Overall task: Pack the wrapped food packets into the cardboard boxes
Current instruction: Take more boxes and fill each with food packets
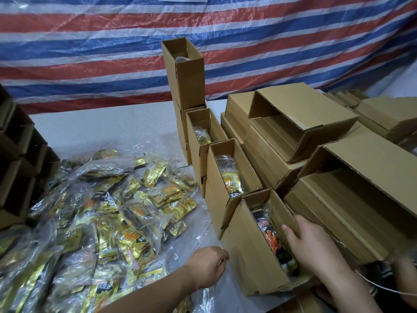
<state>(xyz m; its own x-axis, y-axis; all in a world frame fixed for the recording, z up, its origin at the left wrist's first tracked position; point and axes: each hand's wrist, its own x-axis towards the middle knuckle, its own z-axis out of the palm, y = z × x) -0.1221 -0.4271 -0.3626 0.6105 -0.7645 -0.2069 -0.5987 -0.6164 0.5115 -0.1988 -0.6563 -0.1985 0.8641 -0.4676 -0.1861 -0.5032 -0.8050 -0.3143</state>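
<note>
Right hand fingers flat, pressing packets into nearest box at 5 o'clock — left hand loosely curled, empty, beside it — overstuffing risks bulging walls, tearing wrappers.

Legible markings: almost none.
Bold white-on-black characters printed on gold packets in the pile and on the packet in the second open box; too blurred and creased under clear wrap to read with certainty. One character resembling "王" on a packet label. Small dark stamp on a cardboard box wall, illegible.
</note>
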